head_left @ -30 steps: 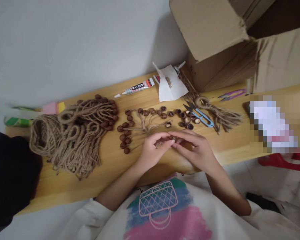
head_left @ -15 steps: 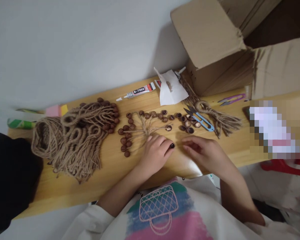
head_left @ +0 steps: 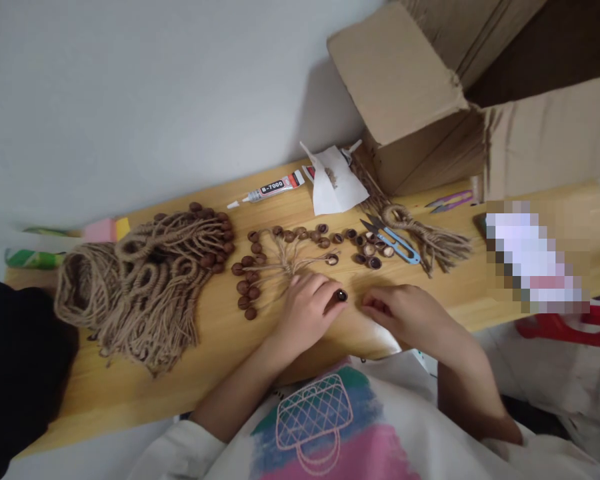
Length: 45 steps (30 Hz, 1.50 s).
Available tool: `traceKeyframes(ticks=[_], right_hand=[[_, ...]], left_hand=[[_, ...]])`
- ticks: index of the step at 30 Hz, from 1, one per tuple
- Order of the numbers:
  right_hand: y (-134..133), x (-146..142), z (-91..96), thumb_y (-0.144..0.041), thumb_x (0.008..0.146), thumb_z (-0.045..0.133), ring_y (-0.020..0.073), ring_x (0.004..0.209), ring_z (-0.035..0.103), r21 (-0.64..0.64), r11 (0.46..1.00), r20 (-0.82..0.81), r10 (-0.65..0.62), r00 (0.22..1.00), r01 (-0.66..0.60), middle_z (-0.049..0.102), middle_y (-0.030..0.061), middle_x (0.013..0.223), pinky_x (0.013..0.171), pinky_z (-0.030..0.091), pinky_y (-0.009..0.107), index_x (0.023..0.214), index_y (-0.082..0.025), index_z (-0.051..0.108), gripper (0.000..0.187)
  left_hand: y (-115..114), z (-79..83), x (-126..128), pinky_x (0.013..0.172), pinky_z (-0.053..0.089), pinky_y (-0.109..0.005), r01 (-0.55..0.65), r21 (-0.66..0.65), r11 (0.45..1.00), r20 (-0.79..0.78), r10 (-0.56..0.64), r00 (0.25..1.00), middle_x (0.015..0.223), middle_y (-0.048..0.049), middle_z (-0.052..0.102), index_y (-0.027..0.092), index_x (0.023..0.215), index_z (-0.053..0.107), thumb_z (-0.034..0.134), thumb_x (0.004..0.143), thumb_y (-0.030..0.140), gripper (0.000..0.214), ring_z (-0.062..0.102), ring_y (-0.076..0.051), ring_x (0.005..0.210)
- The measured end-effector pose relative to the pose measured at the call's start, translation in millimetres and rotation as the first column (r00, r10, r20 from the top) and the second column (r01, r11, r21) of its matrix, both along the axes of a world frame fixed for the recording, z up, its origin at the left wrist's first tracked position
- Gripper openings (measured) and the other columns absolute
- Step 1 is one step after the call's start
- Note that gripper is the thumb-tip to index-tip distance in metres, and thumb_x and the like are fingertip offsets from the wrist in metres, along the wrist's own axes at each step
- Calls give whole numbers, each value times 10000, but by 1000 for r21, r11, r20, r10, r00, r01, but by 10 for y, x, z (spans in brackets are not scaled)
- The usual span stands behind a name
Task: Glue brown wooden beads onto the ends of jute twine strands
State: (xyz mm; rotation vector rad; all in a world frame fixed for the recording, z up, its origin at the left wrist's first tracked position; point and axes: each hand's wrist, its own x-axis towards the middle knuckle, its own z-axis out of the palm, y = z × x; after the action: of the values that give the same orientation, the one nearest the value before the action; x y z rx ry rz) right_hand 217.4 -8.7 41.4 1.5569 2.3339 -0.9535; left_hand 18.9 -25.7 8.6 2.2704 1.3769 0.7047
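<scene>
My left hand (head_left: pixel 307 310) rests on the wooden table (head_left: pixel 220 333) with its fingers curled, pinching a dark brown nut shell (head_left: pixel 340 295) at the fingertips. Just behind it lies a small bundle of jute strands (head_left: pixel 285 257). My right hand (head_left: pixel 405 313) lies a short way to the right, fingers curled in loosely, and what they hold, if anything, is hidden. Rows of brown nut shells (head_left: pixel 325 237) spread across the table beyond both hands.
A big heap of jute cord loops (head_left: pixel 145 280) fills the left side. Blue thread snips (head_left: pixel 395 241), a B-7000 glue tube (head_left: pixel 270 189), white paper (head_left: pixel 336 180), purple snips (head_left: pixel 450 199) and an open cardboard box (head_left: pixel 420 100) stand at the back.
My hands were together working one piece a second ago. They have since parted and dropped to the table, the left keeping a dark shell at its fingertips. The view shifted slightly.
</scene>
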Motion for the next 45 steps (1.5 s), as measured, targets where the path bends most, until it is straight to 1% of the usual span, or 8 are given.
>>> traceKeyframes(ticks=[6,15,22,26,31,35,41,45], right_hand=[[120,-76,128,-263,924,483,204,766,634,-19,995,107,100,989,-99,678,57,822,611,318,268,835,-173,660,218],[615,-394,600,-219,911,462,235,815,656,214,965,195,113,974,-154,684,103,843,635,382,275,842,-155,666,225],[1418,-1217,546,-91,905,367,253,1046,584,463,842,177,217,960,-276,606,166,1116,818,442,318,1133,-109,589,318],[1742,-1575,394,-173,857,592,245,1125,523,449,765,210,412,887,-462,558,135,1187,951,432,392,1190,-106,552,342],[1830,-1703,324,-283,888,610,186,979,584,460,688,247,507,825,-561,590,81,1082,864,504,383,1086,-111,586,264],[1708,-1636,531,-224,876,602,179,968,585,574,615,181,550,816,-541,602,81,1054,860,491,344,1086,-108,589,240],[1232,-1473,1218,-125,790,588,252,1035,570,686,519,137,597,791,-510,583,153,1163,847,460,353,1339,-92,411,578],[978,-1328,1742,-89,825,510,268,1058,554,760,412,175,614,770,-502,589,173,1153,873,439,402,1375,-60,346,575]], left_hand=[[-9,25,9,787,405,-343,-26,35,999,57,24,998,861,-35,655,180,948,616,610,859,302,151,585,-187,830],[34,115,-51,760,398,-321,-229,229,946,174,192,966,825,-34,649,174,952,598,510,877,140,121,575,-172,791],[76,67,-76,740,403,-319,-306,350,885,207,246,947,787,-31,654,176,898,613,462,862,96,175,560,-168,755],[124,161,-152,751,411,-322,-315,462,829,203,246,948,778,-32,658,181,891,627,429,870,100,214,564,-163,760],[176,437,-531,807,407,-344,-371,588,719,143,359,922,813,-34,663,184,938,615,425,871,100,218,573,-170,800],[266,722,-927,856,400,-363,-355,692,629,-14,504,864,897,-65,671,165,993,594,414,875,104,223,591,-199,883],[445,1445,-1062,962,351,-458,-158,571,806,-496,491,716,1097,-135,646,119,1172,547,619,805,240,393,568,-295,1060],[486,1955,-913,881,382,-420,-157,456,876,-546,414,728,889,-96,690,137,938,626,576,852,297,188,630,-263,892]])
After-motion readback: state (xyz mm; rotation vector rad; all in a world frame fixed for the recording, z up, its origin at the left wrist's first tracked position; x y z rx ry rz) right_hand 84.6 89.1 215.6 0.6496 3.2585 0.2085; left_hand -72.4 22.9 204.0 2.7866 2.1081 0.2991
